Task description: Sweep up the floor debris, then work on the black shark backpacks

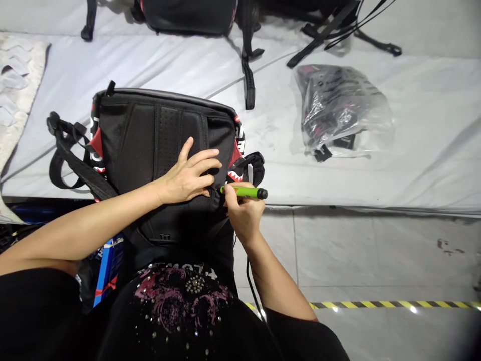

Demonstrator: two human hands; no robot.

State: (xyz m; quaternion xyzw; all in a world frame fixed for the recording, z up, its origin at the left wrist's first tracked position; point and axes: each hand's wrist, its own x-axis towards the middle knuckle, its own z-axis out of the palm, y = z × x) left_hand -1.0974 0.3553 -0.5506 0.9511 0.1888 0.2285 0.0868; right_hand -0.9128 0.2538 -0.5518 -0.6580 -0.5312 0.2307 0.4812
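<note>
A black backpack (135,145) lies with its padded back panel up, its near end against my body. On the panel's right half my left hand (191,175) rests with fingers spread, pressing the fabric. My right hand (244,210) grips a green marker-like pen (246,192) with a black end. The pen's tip points left at the backpack's right edge, close to my left fingertips; whether it touches the fabric I cannot tell. Shoulder straps (71,155) stick out on the left, and red patches show at both sides.
Across the white-covered table, more black bags (191,17) with dangling straps lie at the back. A clear plastic bag (341,110) with dark contents is on the right. A pale fluffy cloth (22,95) lies at the left. Yellow-black tape (394,304) crosses the tiled floor.
</note>
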